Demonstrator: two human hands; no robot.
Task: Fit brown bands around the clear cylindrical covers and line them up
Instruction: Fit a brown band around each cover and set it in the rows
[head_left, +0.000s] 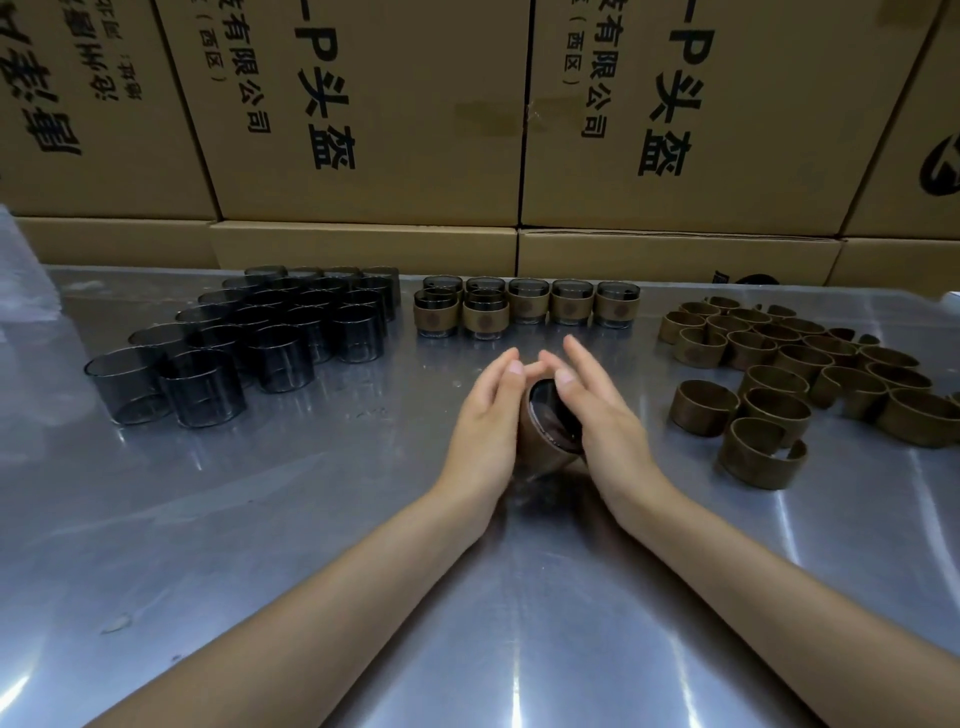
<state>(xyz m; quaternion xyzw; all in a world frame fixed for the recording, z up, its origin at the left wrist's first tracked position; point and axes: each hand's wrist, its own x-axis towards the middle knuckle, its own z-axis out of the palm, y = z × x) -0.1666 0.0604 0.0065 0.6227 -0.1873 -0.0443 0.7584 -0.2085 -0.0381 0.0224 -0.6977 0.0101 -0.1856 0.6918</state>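
Steel table (270, 545); cardboard boxes (363, 114) stacked behind.

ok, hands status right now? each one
Left hand: open, straight fingers pressing the banded cover.
Right hand: open, straight fingers pressing the same cover from the other side.

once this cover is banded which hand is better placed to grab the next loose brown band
Right, probably. The loose brown bands lie on the right hand's side; the left hand would have to cross over the banded cover pressed between both palms.
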